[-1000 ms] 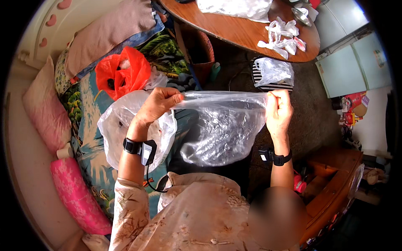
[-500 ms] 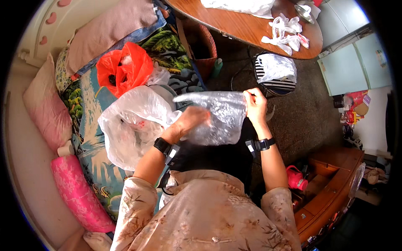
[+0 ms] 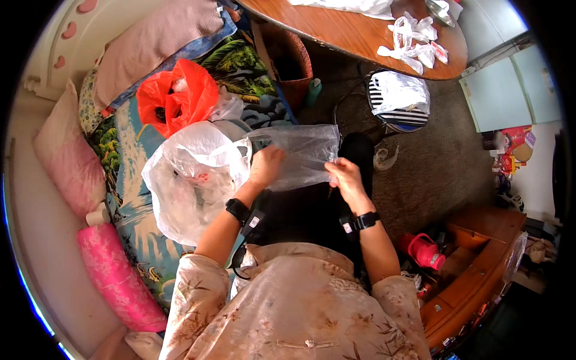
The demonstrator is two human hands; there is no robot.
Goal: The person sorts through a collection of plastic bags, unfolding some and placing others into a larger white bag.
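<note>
A clear plastic bag (image 3: 309,147) is spread out flat over my lap, between my two hands. My left hand (image 3: 266,165) has its fingers curled at the bag's left end, gripping the film. With a pinch of thumb and fingers, my right hand (image 3: 345,175) holds its lower right edge. Just left of my left hand, a large white plastic bag (image 3: 157,195) gapes on the bed, with crumpled white plastic inside it. Behind it sits a red plastic bag (image 3: 201,90), its top open and its contents mostly hidden.
The bed (image 3: 129,210) carries pillows and a pink bolster (image 3: 117,279). Ahead stands a wooden table (image 3: 336,33) with white plastic bags (image 3: 414,45). A striped stool (image 3: 390,114) holds more white plastic. A pink jug (image 3: 425,252) is beside the wooden cabinet (image 3: 465,288) at right.
The clear bag has gone from bunched and slanting to stretched flatter. My right hand has come down and left along its edge; my left hand has risen slightly.
</note>
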